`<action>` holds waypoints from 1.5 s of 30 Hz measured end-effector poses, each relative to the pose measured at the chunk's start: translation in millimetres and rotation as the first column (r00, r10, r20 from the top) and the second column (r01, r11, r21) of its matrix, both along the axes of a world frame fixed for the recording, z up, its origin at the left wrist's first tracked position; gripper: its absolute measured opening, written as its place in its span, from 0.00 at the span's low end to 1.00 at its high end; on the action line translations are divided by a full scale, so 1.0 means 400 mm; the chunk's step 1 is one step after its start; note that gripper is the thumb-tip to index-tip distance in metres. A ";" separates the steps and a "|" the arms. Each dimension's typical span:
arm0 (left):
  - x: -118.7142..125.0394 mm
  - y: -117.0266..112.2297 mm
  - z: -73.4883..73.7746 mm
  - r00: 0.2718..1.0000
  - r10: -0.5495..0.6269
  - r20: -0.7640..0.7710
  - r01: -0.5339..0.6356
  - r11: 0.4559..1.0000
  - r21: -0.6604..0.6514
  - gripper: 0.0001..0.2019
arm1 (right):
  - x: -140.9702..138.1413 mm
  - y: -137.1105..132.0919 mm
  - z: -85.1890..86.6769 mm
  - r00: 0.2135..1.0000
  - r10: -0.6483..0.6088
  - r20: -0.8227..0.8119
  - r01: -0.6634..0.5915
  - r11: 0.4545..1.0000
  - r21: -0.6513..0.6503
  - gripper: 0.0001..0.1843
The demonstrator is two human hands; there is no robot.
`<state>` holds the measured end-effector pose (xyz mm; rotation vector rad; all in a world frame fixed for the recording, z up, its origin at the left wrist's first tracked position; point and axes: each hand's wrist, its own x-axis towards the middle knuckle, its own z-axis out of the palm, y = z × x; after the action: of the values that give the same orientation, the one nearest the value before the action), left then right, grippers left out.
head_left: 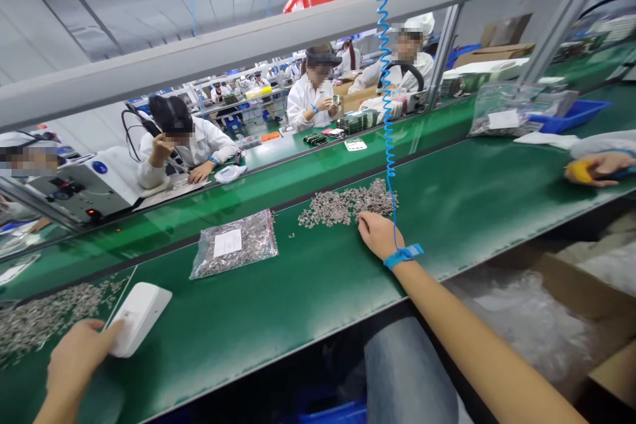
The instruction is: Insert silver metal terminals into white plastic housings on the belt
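My right hand (376, 233) rests on the green belt (308, 278) at the near edge of a pile of small grey metal parts (348, 204); its fingers curl into the pile and their tips are hidden. A blue wrist strap (403, 255) with a coiled blue cord (386, 79) circles that wrist. My left hand (79, 358) is at the lower left, thumb and fingers against a white plastic housing (139, 317) lying on the belt. A clear bag of the same grey parts (233, 250) lies between the two hands.
More loose grey parts (44, 318) spread at the far left. Another person's hand (599, 167) holds something yellow at the right edge. Bags and a blue tray (571, 116) sit at the back right. Workers in white coats sit across the line. A cardboard box (561, 318) stands below right.
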<state>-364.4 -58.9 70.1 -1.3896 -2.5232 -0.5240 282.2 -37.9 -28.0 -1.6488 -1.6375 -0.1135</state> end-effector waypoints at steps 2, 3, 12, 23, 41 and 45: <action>0.113 0.038 -0.006 0.998 -0.036 -0.047 0.042 0.991 0.128 0.16 | -0.003 -0.001 0.009 0.999 0.018 -0.030 -0.018 1.000 0.014 0.11; 0.190 0.061 -0.017 0.988 -0.147 -0.052 0.155 0.961 0.230 0.14 | -0.012 0.000 0.019 0.999 0.041 -0.035 -0.040 0.999 0.024 0.11; 0.834 0.187 -0.158 0.360 -0.933 -0.008 0.785 0.298 0.543 0.15 | -0.349 0.120 0.114 0.904 0.412 -0.112 -0.392 0.905 0.168 0.09; 0.806 0.184 -0.177 0.215 -0.951 0.223 0.740 0.308 0.599 0.07 | -0.421 0.144 0.052 0.342 0.473 -0.812 -0.680 0.721 0.133 0.12; 0.810 0.177 -0.155 0.216 -0.906 0.364 0.723 0.399 0.565 0.08 | -0.410 0.144 0.054 0.213 0.376 -0.902 -0.668 0.730 0.147 0.17; 0.809 0.175 -0.158 0.224 -0.902 0.369 0.715 0.410 0.567 0.09 | -0.408 0.149 0.049 0.283 0.361 -0.889 -0.634 0.766 0.110 0.16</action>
<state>-40.7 11.0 6.9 -2.7417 -1.5692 -1.7480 118.9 21.6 -8.6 -0.9064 -1.2196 1.1915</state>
